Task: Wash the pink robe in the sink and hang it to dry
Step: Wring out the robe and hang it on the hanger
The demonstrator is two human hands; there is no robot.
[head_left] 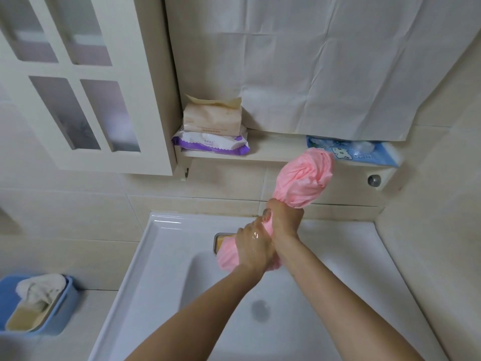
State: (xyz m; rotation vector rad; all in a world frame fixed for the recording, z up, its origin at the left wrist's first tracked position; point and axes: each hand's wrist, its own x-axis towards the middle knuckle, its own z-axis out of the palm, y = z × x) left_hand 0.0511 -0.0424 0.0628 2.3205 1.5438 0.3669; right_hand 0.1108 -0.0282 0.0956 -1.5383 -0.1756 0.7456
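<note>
Both hands clamp a twisted pink robe [303, 175] above the back edge of a white sink [161, 256]: the left hand [253, 250] is wrapped tight around the lower part of the cloth, wet and glistening, and the right hand [283, 220] is fisted around it just above, the two hands touching. A bulb of wrung fabric rises above the right hand in front of the shelf [273, 152], and a smaller bunch bulges out below the left hand over the basin. A soap dish [218, 242] sits at the sink's back edge, partly hidden by the robe. On the shelf, a beige tissue pack [210, 118] lies stacked on a purple-trimmed wipes pack [210, 143] at the left end, a blue packet [364, 152] at the right. A white cabinet door [78, 82] hangs at upper left, creased white sheeting [325, 61] above the shelf, and a blue basket [65, 308] holding a cloth sits left of the sink.
</note>
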